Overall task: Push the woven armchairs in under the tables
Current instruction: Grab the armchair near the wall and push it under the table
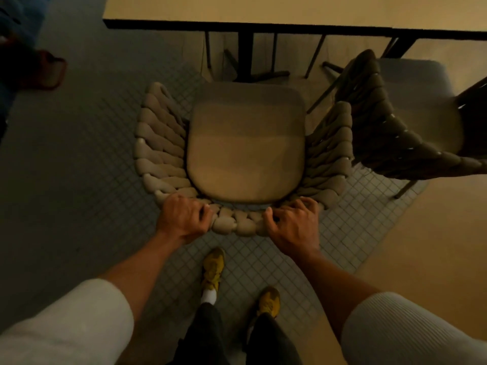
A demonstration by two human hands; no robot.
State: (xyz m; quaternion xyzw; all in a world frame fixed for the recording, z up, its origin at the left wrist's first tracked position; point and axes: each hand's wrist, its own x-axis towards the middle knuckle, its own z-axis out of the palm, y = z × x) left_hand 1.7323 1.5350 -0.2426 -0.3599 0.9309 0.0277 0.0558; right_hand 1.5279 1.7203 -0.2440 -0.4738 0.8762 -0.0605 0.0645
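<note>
Left grip and right grip clasp the back rim of the woven armchair; desk lies straight beyond its seat.

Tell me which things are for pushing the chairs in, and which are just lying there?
For the job: left hand, right hand, woven armchair they grip, second armchair beside it, table.
Just there: yellow shoes, tiled floor, reddish thing at left, too dim to name.
</note>
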